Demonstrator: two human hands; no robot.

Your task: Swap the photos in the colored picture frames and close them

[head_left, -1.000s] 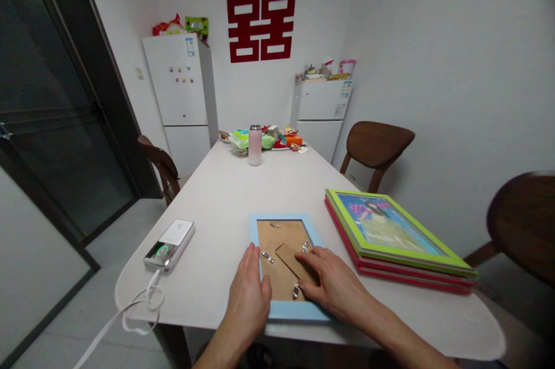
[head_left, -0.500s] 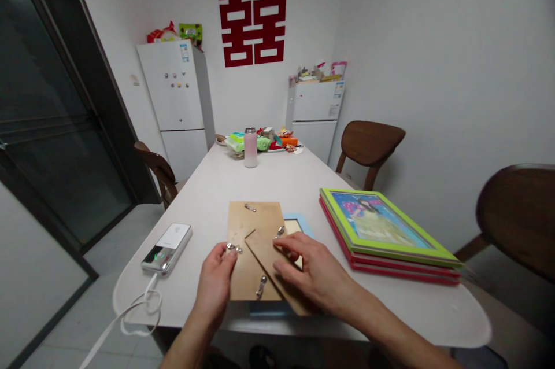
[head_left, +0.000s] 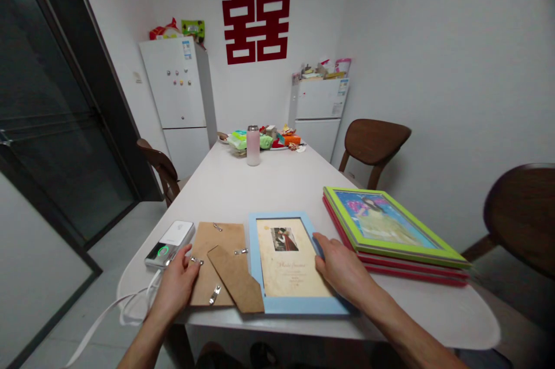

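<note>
A brown frame backing board [head_left: 202,279] with metal turn clips and a hinged stand leg [head_left: 236,282] lies at the table's front, left of the middle. My left hand [head_left: 173,279] pinches its left edge beside a clip. To the right lies a light blue photo frame [head_left: 303,305], face up, with a cream paper insert [head_left: 286,276] carrying a small picture. The stand leg's lower corner touches the frame's left side. My right hand [head_left: 342,268] grips the frame's right edge, thumb on top; its other fingers are partly hidden.
A green photo frame [head_left: 403,250] tops a stack with red frames [head_left: 416,276] on the right. A power bank [head_left: 169,244] with a white cable [head_left: 93,323] lies at left. Farther back stand a pink bottle [head_left: 253,146] and assorted packages [head_left: 238,140]. Wooden chairs [head_left: 375,140] flank the white table [head_left: 286,184].
The backing board has moved left and down onto the table, uncovering the blue frame. My right hand has left the stand leg and taken the frame's right edge. My left hand moved left with the board.
</note>
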